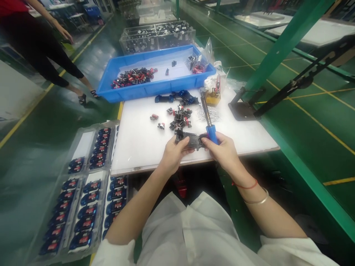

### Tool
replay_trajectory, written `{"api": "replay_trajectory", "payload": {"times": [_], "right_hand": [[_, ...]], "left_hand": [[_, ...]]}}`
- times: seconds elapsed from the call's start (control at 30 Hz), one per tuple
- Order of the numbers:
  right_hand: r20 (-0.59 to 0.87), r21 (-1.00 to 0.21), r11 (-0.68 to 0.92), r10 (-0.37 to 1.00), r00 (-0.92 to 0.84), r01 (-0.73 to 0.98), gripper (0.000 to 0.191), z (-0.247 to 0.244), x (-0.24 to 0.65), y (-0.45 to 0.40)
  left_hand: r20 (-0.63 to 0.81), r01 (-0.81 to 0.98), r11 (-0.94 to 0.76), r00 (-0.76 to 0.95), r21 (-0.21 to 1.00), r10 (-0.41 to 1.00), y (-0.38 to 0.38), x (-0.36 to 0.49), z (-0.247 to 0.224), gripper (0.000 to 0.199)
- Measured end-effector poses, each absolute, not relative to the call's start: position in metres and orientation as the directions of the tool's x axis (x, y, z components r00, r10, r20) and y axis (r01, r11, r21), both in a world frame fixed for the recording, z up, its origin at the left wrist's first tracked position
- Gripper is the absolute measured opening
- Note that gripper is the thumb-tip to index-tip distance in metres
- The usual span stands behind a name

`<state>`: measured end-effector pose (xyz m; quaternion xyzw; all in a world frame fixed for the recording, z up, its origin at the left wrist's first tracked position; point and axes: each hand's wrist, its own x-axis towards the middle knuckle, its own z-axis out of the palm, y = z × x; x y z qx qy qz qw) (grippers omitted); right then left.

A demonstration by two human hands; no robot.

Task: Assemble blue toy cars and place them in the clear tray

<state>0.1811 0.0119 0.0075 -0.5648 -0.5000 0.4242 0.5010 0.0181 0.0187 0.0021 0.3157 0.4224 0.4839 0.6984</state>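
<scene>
My left hand (175, 153) grips the left end of a dark plastic housing (191, 141), thumb on top, just above the near edge of the white table (238, 136). At the housing's other end, my right hand (223, 149) pinches it with thumb and fingers. A blue-handled tool that looks like a soldering iron (211, 133) also sits in my right hand, its metal shaft pointing away from me. Beyond the hands lies a pile of small black and red parts (181, 118). Thin silver pins (212, 113) are heaped beside the shaft.
A blue tray (138, 91) of small parts stands at the back, near a yellow holder (213, 99) and blue housings (184, 97). Trays of blue pieces (85, 210) lie low at left. A green post (280, 48) rises at right. A person (36, 48) is at far left.
</scene>
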Motion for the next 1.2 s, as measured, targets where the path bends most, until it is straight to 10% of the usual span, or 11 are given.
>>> {"api": "replay_trajectory", "payload": {"times": [0.43,1.2], "right_hand": [[0.006,-0.984,-0.009,0.997,0.081,0.179,0.029,0.012,0.194,0.018],[0.098,-0.909,0.052,0.991,0.091,0.413,0.036,0.012,0.203,0.029]], "left_hand": [[-0.209,-0.302,0.307,0.314,0.903,0.926,0.030,0.006,0.001,0.038],[-0.157,-0.274,0.166,0.056,0.947,0.986,0.037,0.016,-0.009,0.029]]}}
